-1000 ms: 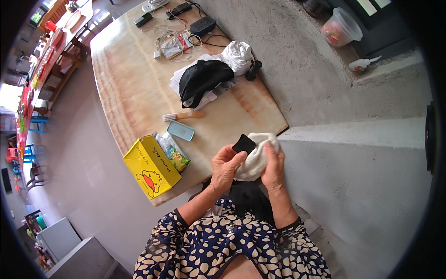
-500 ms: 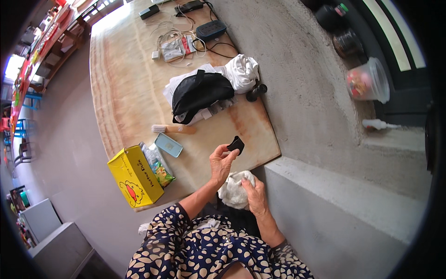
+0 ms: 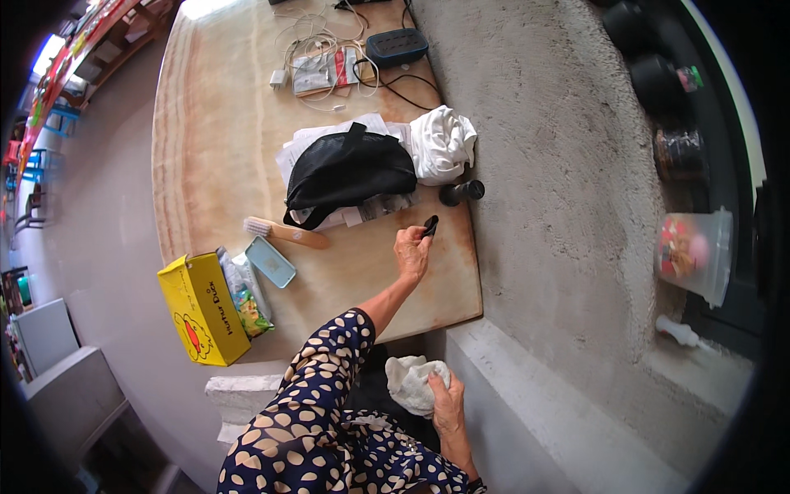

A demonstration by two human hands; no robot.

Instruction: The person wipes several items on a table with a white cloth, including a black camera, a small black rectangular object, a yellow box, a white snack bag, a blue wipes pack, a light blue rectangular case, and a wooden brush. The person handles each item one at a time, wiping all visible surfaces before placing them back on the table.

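Black piece (image 3: 430, 226) is up in the person's left hand (image 3: 411, 252), pinched at the fingertips, out over the right-hand part of the table (image 3: 387, 300). Can't really tell from this angle if it's touching the tabletop or just above it. Right hand (image 3: 448, 403) is down past the near edge, by the lap, with its fingers and thumb wrapped on a bunched-up white cloth (image 3: 410, 385).

Near the left hand there's a stubby black cylinder (image 3: 461, 193) lying by the table's right edge, and a black bag (image 3: 350, 173) sitting on some papers, with a white bundle (image 3: 443, 144) right beside it. Over on the left: a wooden brush (image 3: 288, 234), a light blue phone case (image 3: 270, 262), then a shiny packet (image 3: 249, 300) against a yellow box (image 3: 204, 309). Farther back it's a tangle of white cables (image 3: 309, 48).
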